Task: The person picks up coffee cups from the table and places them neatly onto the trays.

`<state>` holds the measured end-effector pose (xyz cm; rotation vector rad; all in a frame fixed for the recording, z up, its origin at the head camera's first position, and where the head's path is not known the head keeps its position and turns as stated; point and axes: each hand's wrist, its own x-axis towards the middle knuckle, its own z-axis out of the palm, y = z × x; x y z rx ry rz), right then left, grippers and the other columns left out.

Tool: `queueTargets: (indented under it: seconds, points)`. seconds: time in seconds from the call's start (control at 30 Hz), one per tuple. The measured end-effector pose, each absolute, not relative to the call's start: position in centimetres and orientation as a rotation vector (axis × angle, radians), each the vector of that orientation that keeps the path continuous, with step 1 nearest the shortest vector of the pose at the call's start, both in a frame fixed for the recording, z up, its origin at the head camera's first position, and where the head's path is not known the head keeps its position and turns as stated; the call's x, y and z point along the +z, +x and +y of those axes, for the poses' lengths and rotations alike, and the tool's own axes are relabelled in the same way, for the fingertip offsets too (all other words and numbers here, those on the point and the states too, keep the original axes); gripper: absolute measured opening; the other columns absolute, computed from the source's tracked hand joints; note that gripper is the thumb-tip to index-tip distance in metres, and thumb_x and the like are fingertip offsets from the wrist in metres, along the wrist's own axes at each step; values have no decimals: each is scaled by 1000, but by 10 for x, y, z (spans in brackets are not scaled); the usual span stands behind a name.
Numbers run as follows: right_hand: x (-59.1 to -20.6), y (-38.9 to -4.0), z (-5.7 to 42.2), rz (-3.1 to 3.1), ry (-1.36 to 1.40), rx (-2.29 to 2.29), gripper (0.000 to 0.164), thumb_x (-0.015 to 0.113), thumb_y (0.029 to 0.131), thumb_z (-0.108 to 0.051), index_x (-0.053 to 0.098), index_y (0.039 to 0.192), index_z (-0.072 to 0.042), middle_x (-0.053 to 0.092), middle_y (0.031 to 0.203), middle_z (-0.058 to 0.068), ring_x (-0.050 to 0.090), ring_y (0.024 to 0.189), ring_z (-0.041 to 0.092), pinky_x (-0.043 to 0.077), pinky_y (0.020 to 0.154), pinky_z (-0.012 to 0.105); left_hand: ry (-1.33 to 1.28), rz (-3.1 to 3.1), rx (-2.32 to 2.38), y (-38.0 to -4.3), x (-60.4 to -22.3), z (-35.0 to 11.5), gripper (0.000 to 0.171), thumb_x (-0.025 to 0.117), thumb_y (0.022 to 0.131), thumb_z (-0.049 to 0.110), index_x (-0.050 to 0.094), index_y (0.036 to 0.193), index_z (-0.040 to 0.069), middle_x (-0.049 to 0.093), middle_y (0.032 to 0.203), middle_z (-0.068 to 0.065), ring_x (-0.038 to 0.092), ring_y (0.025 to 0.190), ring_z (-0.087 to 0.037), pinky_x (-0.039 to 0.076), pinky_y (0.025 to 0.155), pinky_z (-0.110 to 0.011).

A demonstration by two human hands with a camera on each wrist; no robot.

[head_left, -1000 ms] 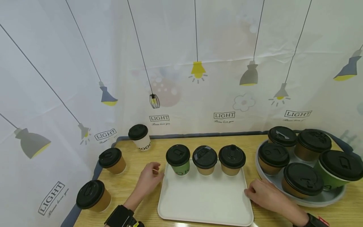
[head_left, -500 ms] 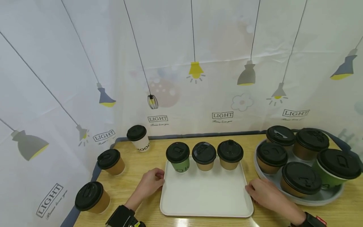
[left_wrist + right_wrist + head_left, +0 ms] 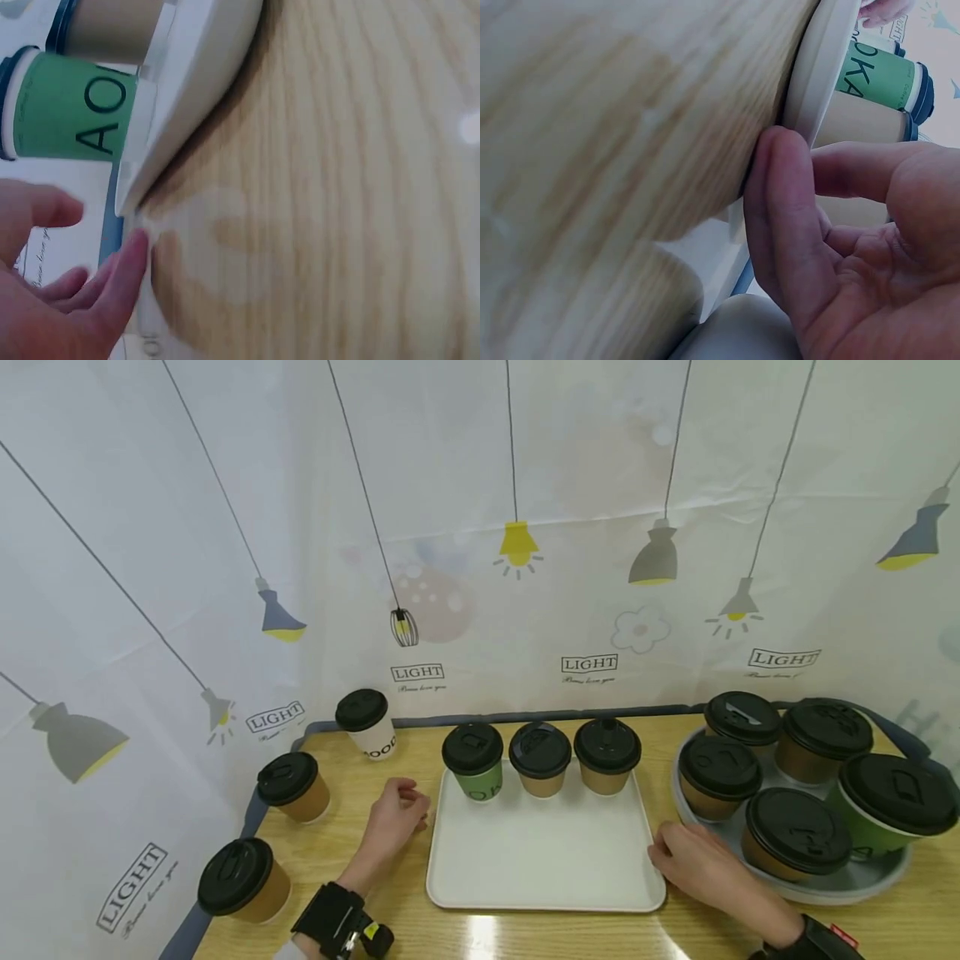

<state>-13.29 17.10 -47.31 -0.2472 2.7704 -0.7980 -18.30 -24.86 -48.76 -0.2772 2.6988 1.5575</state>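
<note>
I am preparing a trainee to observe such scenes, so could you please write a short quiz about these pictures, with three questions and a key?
1. Count: how many cups stand on the white rectangular tray?
2. True or false: the green cup on this tray stands in the middle of the row.
3. Fill in: seen from the head camera, the hand nearer to the round tray is the ____ hand.

Key:
1. Three.
2. False; the green cup is at the left end of the row.
3. Right; the right hand is beside it.
</note>
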Motion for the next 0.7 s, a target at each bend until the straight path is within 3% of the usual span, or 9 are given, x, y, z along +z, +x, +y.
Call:
queueTargets:
  seconds: [0.17, 0.3, 0.5, 0.7]
  points:
    - [-475, -131, 170, 2779, -260, -802, 31, 63, 98, -9, 53, 69, -13, 45, 58, -1, 40, 50, 14, 30, 50, 24, -507, 2832, 1694, -199, -490, -267, 62, 65, 101, 17, 35, 149, -6, 48, 139, -25, 54, 125, -39, 53, 96, -49]
    - [-477, -131, 171, 2782, -264, -808, 35, 63, 99, -9, 50, 67, -13, 43, 56, -2, 36, 49, 13, 27, 49, 23, -591, 2875, 1801, -215, -488, -278, 76, 70, 98, 19, 27, 154, -7, 34, 150, -29, 40, 136, -45, 42, 108, -57]
    - [-476, -131, 172, 2764, -239, -802, 35, 64, 99, -10, 50, 67, -13, 45, 57, -1, 39, 50, 14, 29, 50, 24, -679, 2908, 1832, -246, -483, -289, 101, 79, 91, 32, 14, 162, 0, 19, 161, -27, 25, 148, -43, 29, 120, -57]
    - [-476, -132, 172, 2758, -225, -801, 36, 64, 99, -11, 52, 66, -13, 48, 57, -1, 41, 49, 14, 31, 50, 25, -735, 2845, 2010, -271, -480, -294, 111, 83, 88, 28, 7, 164, 3, 20, 162, -27, 26, 150, -41, 25, 123, -54]
